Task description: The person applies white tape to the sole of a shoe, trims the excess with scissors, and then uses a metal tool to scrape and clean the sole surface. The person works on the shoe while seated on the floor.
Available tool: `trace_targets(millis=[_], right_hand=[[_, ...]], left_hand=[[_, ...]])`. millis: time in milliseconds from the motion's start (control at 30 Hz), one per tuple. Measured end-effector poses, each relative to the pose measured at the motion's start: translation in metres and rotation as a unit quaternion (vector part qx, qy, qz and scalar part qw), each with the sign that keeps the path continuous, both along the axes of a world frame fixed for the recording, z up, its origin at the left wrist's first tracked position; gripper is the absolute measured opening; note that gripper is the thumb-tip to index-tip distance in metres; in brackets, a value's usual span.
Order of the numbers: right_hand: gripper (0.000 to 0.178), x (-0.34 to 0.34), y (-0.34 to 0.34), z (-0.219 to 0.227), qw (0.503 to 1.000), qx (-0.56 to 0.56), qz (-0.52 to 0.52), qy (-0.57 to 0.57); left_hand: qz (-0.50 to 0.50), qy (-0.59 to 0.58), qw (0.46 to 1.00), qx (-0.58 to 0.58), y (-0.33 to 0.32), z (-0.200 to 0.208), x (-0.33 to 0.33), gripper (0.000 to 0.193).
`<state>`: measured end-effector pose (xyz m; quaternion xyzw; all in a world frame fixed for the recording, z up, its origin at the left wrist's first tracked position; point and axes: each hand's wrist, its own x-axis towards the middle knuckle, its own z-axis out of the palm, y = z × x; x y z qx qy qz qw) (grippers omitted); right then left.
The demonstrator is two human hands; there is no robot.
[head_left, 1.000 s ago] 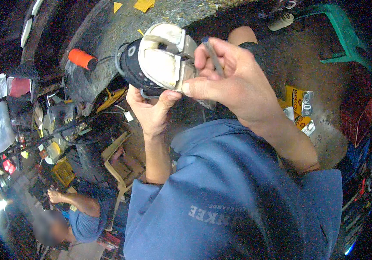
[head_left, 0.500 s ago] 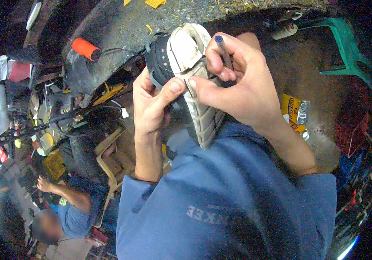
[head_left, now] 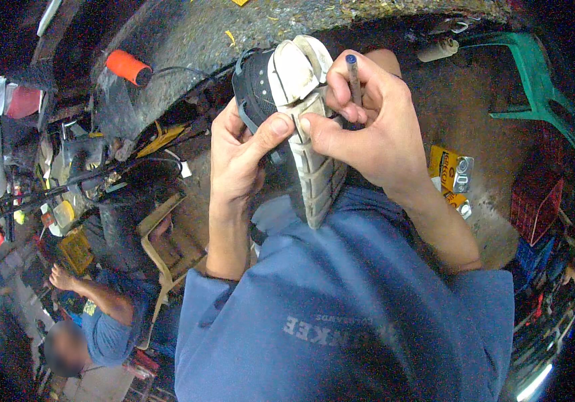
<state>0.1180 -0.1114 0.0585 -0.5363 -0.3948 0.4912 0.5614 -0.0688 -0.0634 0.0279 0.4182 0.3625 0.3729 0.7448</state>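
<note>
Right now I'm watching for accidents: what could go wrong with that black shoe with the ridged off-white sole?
The slim grey, blue-ended rod in the right hand might slip; the left thumb lies close by at the edge of the sole. The black shoe, gripped by the left hand, could also twist if that grip loosens.

A red crate (head_left: 534, 206) stands near a green plastic chair (head_left: 534, 74).
</note>
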Motion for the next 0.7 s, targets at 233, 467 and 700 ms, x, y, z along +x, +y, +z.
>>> trace_targets(millis=[233, 467, 700], right_hand=[[0.035, 0.001, 0.000, -0.002, 1.000, 0.000, -0.012, -0.029], [0.039, 0.001, 0.002, 0.004, 0.997, 0.016, -0.023, -0.067], [0.030, 0.008, 0.004, -0.005, 0.999, -0.021, 0.026, 0.005]], left_hand=[[-0.011, -0.006, 1.000, -0.005, 0.002, 0.000, 0.000, 0.043], [-0.032, 0.022, 0.999, 0.011, 0.005, 0.000, -0.001, 0.045], [-0.034, -0.028, 0.998, -0.036, 0.011, -0.014, 0.001, 0.042]])
